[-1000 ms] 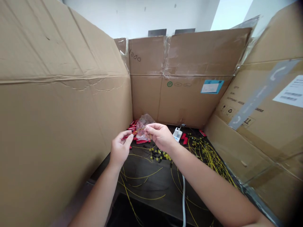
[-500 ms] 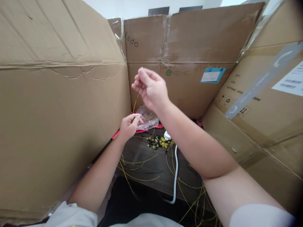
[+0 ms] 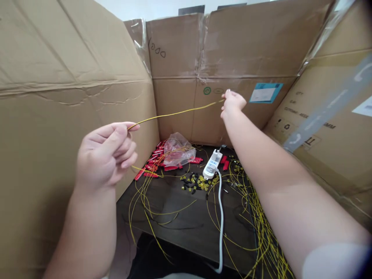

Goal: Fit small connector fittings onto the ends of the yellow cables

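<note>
A thin yellow wire [image 3: 177,113] runs through the air between my two hands, sagging slightly. My left hand [image 3: 109,153] is closed, pinching it between thumb and forefinger at the left. At the upper right, in front of the back cardboard wall, my right hand [image 3: 233,104] pinches the other part of the wire; its fingertips are small and partly turned away. Below the wire, a clear plastic bag [image 3: 178,149] lies among red pieces [image 3: 151,162] with more yellow wires [image 3: 151,193] trailing over the dark table [image 3: 186,221].
Cardboard walls [image 3: 87,104] enclose the table on the left, back and right. A white power strip [image 3: 213,164] with a white cable [image 3: 222,224] stands mid-table. Small yellow and black parts [image 3: 200,182] lie beside it. A thick bundle of yellow wires [image 3: 266,236] hangs at the right.
My hands have moved apart, the left toward me and left, the right to the right. The wire now stretches between them, and more of the table shows.
</note>
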The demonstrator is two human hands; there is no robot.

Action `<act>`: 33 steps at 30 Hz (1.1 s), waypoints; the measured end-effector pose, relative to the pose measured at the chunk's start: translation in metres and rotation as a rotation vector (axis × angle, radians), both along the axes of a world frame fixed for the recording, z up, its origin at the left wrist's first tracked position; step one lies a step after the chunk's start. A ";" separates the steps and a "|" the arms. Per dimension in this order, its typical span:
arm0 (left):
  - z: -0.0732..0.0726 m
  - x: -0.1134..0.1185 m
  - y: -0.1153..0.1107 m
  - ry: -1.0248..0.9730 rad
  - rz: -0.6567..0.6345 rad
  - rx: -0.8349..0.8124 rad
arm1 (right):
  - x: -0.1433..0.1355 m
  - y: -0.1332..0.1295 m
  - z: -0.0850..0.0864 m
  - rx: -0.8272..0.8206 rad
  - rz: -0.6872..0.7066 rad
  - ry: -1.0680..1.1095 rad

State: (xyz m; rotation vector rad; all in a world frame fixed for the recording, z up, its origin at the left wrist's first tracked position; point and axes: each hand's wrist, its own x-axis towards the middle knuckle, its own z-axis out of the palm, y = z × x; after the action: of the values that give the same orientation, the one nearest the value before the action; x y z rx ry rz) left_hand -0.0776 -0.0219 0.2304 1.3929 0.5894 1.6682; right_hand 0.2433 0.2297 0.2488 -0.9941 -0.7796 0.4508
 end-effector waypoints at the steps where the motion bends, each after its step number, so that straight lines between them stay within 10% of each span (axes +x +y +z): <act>1: 0.006 -0.003 -0.008 -0.019 -0.048 -0.035 | -0.001 0.002 -0.011 -0.071 -0.021 0.053; 7: -0.002 -0.005 0.005 -0.140 -0.062 -0.288 | -0.022 0.006 -0.079 -0.407 0.088 0.208; 14: -0.122 -0.005 0.067 -0.020 0.318 -0.667 | -0.045 -0.001 -0.137 -0.605 0.236 0.086; 20: -0.191 -0.034 0.082 0.653 0.523 -0.561 | -0.032 -0.023 -0.124 -0.618 0.338 -0.104; 27: -0.184 -0.029 0.068 1.547 0.698 -0.205 | 0.058 -0.078 -0.078 -0.415 0.197 -0.407; 30: -0.169 -0.004 0.066 1.487 0.825 0.039 | 0.097 -0.097 -0.091 -0.593 0.007 -0.656; 33: -0.159 0.033 0.075 1.233 0.653 0.248 | 0.119 -0.107 -0.124 -0.813 -0.002 -0.783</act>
State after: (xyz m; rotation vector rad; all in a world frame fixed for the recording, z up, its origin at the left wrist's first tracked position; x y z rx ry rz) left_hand -0.0447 0.0529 0.0718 2.5704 1.6934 1.1450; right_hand 0.3621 0.1232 0.1246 -1.9910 -1.3330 0.3726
